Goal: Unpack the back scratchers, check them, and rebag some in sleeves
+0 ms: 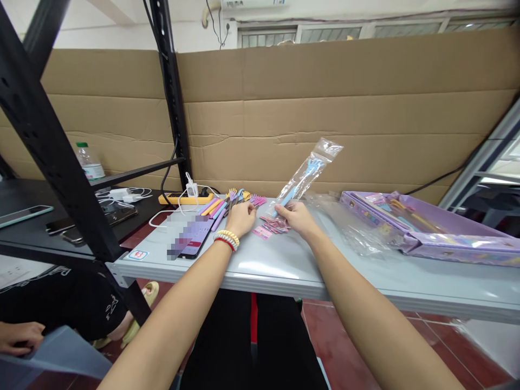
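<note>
My right hand (296, 216) is closed on the lower end of a clear plastic sleeve (309, 172) that holds a blue hand-shaped stick and slants up to the right. My left hand (240, 218), with bead bracelets at the wrist, is curled in a loose fist beside a row of pastel hand-shaped sticks (227, 205); what its fingers hold is hidden. Small pink cards (271, 226) lie on the grey table (284, 265) between the two hands.
A phone (190, 236) lies left of my left hand. A purple box (422, 227) and loose clear bags (349, 227) sit at the right. A yellow power strip (184, 198) with chargers and a bottle (90, 161) are at the back left. Another person's hand (18, 337) shows bottom left.
</note>
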